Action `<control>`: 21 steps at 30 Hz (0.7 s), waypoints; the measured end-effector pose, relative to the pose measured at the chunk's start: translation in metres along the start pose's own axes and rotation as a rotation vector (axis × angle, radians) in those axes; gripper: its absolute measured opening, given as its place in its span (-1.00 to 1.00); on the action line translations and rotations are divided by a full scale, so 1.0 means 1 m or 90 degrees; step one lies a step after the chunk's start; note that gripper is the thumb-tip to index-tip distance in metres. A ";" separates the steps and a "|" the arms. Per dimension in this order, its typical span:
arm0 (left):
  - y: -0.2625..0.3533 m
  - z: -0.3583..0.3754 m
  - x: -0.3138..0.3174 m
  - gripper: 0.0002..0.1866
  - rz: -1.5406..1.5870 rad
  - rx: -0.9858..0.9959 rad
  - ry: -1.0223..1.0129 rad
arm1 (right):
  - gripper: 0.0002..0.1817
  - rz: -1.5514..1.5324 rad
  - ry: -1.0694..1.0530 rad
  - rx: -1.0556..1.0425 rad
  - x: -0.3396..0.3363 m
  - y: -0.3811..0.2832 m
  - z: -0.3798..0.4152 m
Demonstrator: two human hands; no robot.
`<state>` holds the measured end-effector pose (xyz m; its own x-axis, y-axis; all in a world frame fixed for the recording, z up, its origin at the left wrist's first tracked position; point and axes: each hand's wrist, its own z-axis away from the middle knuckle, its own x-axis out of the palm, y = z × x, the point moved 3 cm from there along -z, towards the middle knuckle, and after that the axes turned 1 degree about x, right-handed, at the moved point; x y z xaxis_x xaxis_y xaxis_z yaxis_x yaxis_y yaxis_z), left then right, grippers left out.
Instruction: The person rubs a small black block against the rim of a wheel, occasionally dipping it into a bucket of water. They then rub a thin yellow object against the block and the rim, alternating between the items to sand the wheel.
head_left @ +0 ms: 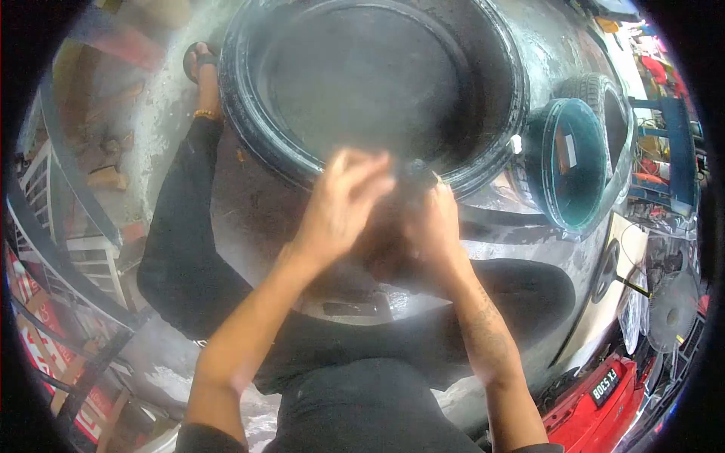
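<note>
- my left hand (343, 200) and right hand (430, 226) meet at the near rim of the large black rubber tyre (264, 143) lying flat on wet concrete.
- right fingers clenched on a small dark object (417, 175), blurred; left grip: cannot tell.

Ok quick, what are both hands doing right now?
Left hand: blurred, fingers curled, grip cannot be told.
Right hand: closed on a small dark object by the big black rubber tyre.

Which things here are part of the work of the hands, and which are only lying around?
In use: left hand, right hand, small dark object between them, large tyre.
Lying about: second tyre, teal basin, fan.
</note>
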<state>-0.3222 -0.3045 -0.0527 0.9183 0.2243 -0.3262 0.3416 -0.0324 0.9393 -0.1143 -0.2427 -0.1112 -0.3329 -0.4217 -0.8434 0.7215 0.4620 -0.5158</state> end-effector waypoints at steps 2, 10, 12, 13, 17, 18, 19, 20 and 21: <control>0.000 0.020 0.014 -0.59 0.071 -0.021 -0.049 | -0.28 0.010 0.001 -0.015 0.002 0.003 -0.001; 0.002 -0.025 0.038 -0.66 -0.005 0.087 -0.008 | -0.36 0.102 0.065 -0.053 -0.006 -0.014 0.002; 0.011 0.004 0.016 -0.68 0.000 0.061 -0.047 | -0.37 0.030 -0.013 0.009 -0.010 -0.018 -0.004; 0.012 0.001 0.017 -0.67 0.043 0.029 -0.047 | -0.35 0.034 0.004 0.000 -0.008 -0.015 -0.001; -0.004 -0.073 0.064 -0.64 -0.028 0.131 -0.038 | -0.29 0.101 0.078 -0.052 -0.008 -0.015 0.007; -0.002 -0.079 0.067 -0.64 -0.013 0.123 -0.032 | -0.29 0.105 0.081 -0.049 -0.007 -0.015 0.008; -0.001 -0.081 0.069 -0.64 0.001 0.110 -0.025 | -0.30 0.113 0.094 -0.069 -0.006 -0.015 0.011; 0.001 -0.064 0.060 -0.64 0.002 0.111 -0.028 | -0.31 0.120 0.110 -0.090 -0.005 -0.014 0.011; 0.007 -0.034 0.040 -0.64 0.011 0.089 -0.042 | -0.31 0.121 0.111 -0.091 -0.008 -0.016 0.009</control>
<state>-0.2899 -0.2622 -0.0561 0.9338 0.1578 -0.3211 0.3462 -0.1721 0.9222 -0.1183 -0.2537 -0.0950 -0.3089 -0.1827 -0.9334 0.6917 0.6305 -0.3523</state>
